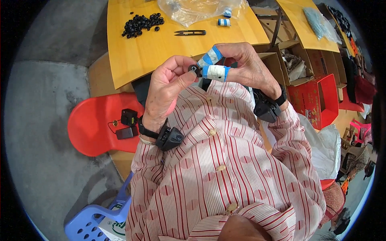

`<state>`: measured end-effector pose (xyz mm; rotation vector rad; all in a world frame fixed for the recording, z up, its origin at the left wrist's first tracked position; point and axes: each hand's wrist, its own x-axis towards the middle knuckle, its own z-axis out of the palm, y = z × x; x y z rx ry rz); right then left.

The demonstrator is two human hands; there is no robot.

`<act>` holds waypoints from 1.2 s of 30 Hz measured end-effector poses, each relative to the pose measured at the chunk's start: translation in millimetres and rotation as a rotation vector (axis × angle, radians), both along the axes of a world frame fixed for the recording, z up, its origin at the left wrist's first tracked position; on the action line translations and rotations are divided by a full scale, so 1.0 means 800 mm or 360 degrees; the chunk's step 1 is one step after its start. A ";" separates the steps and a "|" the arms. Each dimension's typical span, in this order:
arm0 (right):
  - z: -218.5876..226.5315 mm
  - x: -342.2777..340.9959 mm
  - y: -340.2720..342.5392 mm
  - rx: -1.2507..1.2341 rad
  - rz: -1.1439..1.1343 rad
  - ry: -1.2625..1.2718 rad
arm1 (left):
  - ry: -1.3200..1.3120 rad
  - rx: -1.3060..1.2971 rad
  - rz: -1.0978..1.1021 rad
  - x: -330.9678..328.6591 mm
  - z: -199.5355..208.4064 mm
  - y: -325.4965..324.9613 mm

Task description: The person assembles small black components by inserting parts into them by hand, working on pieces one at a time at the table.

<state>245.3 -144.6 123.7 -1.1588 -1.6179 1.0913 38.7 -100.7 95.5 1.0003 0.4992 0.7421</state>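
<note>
A small black ring-shaped part [194,68] with a pale centre is held just off the near edge of the yellow table [161,52]. My left hand [171,82] pinches it between thumb and fingers. From the other side, my right hand [245,66] closes on the same part with its thumb and index finger, both wrapped in blue and white tape [216,73]. The fingertips cover part of it. Beyond my hands lie black thread snips [190,33]. A heap of similar black rings [141,25] sits at the far left of the table.
A clear plastic bag [187,14] and a blue-and-white roll [224,22] lie on the table. Cardboard boxes [295,64] and a red box [315,100] stand to the right. A red chair [90,124] holding small black devices [128,117] is at left, near a purple stool [90,219].
</note>
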 end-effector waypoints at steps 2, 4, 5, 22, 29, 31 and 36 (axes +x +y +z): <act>-0.001 -0.001 -0.001 0.0012 0.0001 0.0007 | 0.0006 -0.0006 0.0003 0.001 0.002 -0.002; -0.003 -0.002 -0.001 -0.0005 0.0020 0.0028 | 0.0013 -0.0016 0.0004 0.001 0.001 -0.002; -0.004 -0.001 -0.001 -0.0006 0.0021 0.0028 | -0.0006 -0.0001 -0.0004 0.001 0.000 -0.001; -0.006 0.005 0.003 0.0046 -0.0054 -0.0137 | 0.0798 0.0669 0.0054 0.000 0.010 -0.006; -0.004 0.010 0.004 -0.0040 0.0051 -0.0020 | 0.0763 0.0586 -0.0014 -0.002 0.011 -0.006; -0.006 0.013 0.004 -0.0008 0.0117 -0.0010 | 0.0731 0.0558 -0.0050 -0.001 0.012 -0.005; -0.010 0.014 0.007 -0.0020 0.0154 -0.0011 | 0.0731 0.0533 -0.0115 -0.004 0.008 -0.003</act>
